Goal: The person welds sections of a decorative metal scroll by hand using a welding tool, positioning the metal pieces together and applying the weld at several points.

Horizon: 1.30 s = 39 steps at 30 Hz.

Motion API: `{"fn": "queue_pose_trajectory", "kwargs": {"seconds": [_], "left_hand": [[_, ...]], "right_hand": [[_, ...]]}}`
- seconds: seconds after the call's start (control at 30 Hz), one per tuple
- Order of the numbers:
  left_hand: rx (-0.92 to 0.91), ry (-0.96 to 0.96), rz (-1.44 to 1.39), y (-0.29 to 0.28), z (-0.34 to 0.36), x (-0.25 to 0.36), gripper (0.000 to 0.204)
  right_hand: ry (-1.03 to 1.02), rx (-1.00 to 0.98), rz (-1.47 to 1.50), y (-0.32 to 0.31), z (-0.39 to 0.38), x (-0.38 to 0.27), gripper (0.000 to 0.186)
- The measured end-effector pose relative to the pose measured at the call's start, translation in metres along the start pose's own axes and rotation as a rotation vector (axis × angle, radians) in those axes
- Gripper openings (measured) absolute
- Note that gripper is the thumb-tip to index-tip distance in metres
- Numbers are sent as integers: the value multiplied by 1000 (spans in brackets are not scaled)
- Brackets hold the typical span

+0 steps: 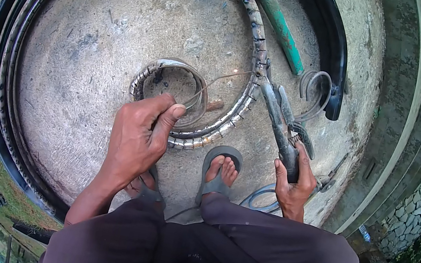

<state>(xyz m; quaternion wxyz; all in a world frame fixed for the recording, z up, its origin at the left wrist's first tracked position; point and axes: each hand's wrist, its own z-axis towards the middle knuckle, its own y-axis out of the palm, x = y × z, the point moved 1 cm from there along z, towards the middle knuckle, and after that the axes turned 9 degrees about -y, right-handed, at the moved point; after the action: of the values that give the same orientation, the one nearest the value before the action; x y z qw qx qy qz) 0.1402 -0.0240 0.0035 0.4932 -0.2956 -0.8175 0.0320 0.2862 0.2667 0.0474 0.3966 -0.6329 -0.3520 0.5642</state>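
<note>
My left hand (140, 130) is closed, thumb against forefinger, pinching a thin wire (220, 78) that runs up to the right side of a hoop. That hoop (256, 32) is a large ring bound at intervals with short dark ties. Below the wire lies a smaller loop of the banded strip (144, 76). My right hand (297, 183) grips a worn, dark plier-like tool (279, 124). Its tip meets the hoop close to where the wire ends; whether its jaws hold the wire I cannot tell.
A hammer with a green handle (283, 31) lies beyond the tool. Beside it sits a coil of grey wire (324, 98). A black curved rim (339, 70) arcs around the concrete floor (74, 107). Blue cable or tubing (261, 194) lies near my right foot (221, 173).
</note>
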Motion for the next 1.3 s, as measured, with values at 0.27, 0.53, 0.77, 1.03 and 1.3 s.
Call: {"fn": "queue_pose_trajectory", "kwargs": {"seconds": [0.27, 0.53, 0.77, 1.03, 1.3], "left_hand": [[-23, 4, -6, 11, 2, -3, 25], [-22, -17, 17, 14, 1, -1, 25], [-24, -28, 11, 13, 2, -2, 25], [-16, -18, 5, 15, 3, -3, 25], [-41, -31, 22, 14, 3, -5, 25]], "right_hand": [[-48, -31, -62, 0, 4, -1, 57], [-33, -50, -80, 0, 8, -3, 57], [-53, -39, -85, -1, 8, -3, 55], [-43, -45, -86, -1, 8, -5, 54], [-35, -56, -87, -2, 8, -6, 56]]}}
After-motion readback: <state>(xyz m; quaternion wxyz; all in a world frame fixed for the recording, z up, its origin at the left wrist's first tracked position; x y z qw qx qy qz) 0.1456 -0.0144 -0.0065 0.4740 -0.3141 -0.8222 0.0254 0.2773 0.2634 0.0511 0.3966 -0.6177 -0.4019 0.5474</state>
